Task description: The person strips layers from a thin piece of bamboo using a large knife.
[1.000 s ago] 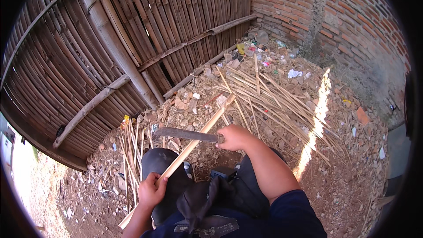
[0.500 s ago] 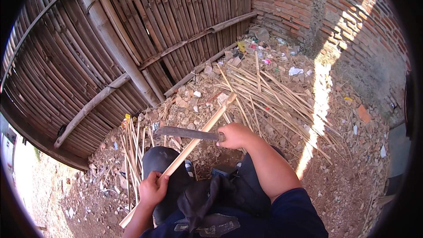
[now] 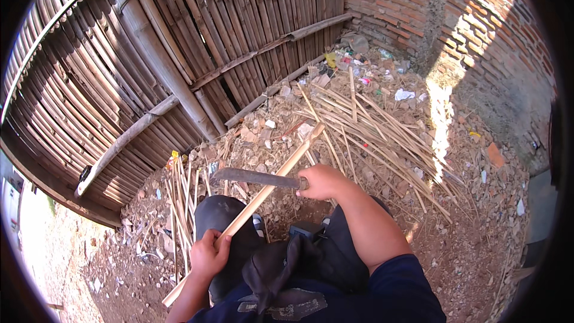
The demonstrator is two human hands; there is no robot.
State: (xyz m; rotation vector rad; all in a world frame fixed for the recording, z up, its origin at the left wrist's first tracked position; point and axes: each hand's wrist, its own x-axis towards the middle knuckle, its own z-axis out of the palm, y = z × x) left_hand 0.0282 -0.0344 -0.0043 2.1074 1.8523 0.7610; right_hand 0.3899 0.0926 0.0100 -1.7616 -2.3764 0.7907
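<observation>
My left hand (image 3: 209, 253) is closed around the lower part of a long split bamboo strip (image 3: 256, 202), which slants up and to the right past my left knee. The strip's lower end sticks out below that hand by my forearm. My right hand (image 3: 320, 182) grips the handle of a machete (image 3: 256, 177); most of the handle is hidden in the fist. Its dark, broad blade points left and crosses the strip above its middle. Whether the edge touches the strip or only lies over it, I cannot tell.
Many thin bamboo strips (image 3: 371, 131) lie heaped ahead to the right, and a smaller bundle (image 3: 180, 212) lies left of my knee. Rubble and litter cover the ground. A bamboo wall (image 3: 251, 18) stands at the left, a brick wall (image 3: 388, 0) at the back right.
The view has shifted slightly. Both hands keep their hold, and the machete stays across the strip, at nearly the same spot. Sunlight patches on the bamboo wall have grown brighter.
</observation>
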